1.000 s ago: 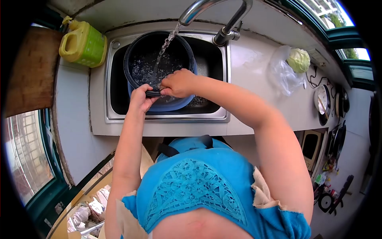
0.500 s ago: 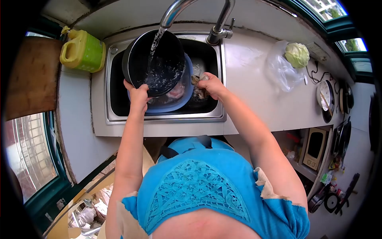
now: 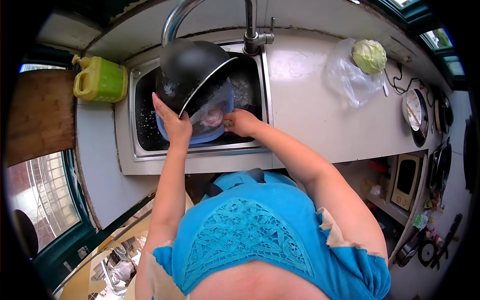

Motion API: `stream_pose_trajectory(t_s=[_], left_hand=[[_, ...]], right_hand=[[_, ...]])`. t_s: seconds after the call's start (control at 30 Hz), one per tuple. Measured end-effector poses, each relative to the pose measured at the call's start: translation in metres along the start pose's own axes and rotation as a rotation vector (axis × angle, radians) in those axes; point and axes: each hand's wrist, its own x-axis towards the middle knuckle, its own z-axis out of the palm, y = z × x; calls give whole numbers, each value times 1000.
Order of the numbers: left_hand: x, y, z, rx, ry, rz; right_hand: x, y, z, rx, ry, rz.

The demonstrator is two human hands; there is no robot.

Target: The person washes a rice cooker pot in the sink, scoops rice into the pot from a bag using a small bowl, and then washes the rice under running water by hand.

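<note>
Half-closed left fingers hold the tilted pot.

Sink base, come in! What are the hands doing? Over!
Left hand gripping tipped black pot. Right hand beside blue basin, grip unclear. Pot hiding part of the basin.

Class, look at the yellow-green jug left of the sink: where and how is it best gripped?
Probably by the handle of the jug, coming from the person's near side and passing the fingers through the loop. Its opening gives them room, and the jug's near side looks unobstructed.
</note>
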Motion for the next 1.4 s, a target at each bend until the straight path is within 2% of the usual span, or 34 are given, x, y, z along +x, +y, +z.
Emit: stream_pose_trajectory(t_s=[0.1, 0.2, 0.23, 0.4, 0.5, 0.63, 0.7, 0.8, 0.9, 1.0, 1.07, 1.13, 1.2, 1.27, 1.33, 1.4], left_hand=[[4, 6, -5, 95, -4, 71], [14, 10, -10, 80, -20, 28], [18, 4, -10, 146, 10, 98], [32, 1, -31, 210, 8, 123], [35, -10, -45, 299, -31, 149], [38, -27, -55, 366, 12, 235], [36, -35, -60, 356, -18, 185], [36, -47, -62, 360, -40, 149], [37, -53, -60, 366, -51, 185], [37, -42, -55, 296, -87, 132], [37, -37, -52, 210, -88, 73], [35, -39, -55, 213, -76, 143], [33, -44, -61, 194, -90, 112], [32, -53, -63, 168, -74, 84], [31, -50, -61, 65, -123, 4], [35, -62, -56, 98, -123, 18]], right_hand=[[-9, -17, -14, -132, 78, 89], [-9, -23, -23, -178, 111, 118], [-6, -20, -21, -199, 141, 95], [9, 1, -2, -275, 320, -58], [14, -6, -4, -229, 292, 38], [18, -18, -11, -197, 429, 40], [12, -33, -31, -151, 458, 71], [12, -39, -48, -34, 809, -18], [16, -89, -79, 119, 944, -274], [38, -155, -75, -180, 930, -660], [45, -170, -62, -523, 835, -673], [54, -157, -70, -425, 881, -708], [50, -130, -91, -309, 936, -600], [66, -78, -86, -282, 983, -396], [66, -87, -77, -120, 1012, -312], [70, -108, -75, -220, 1093, -339]])
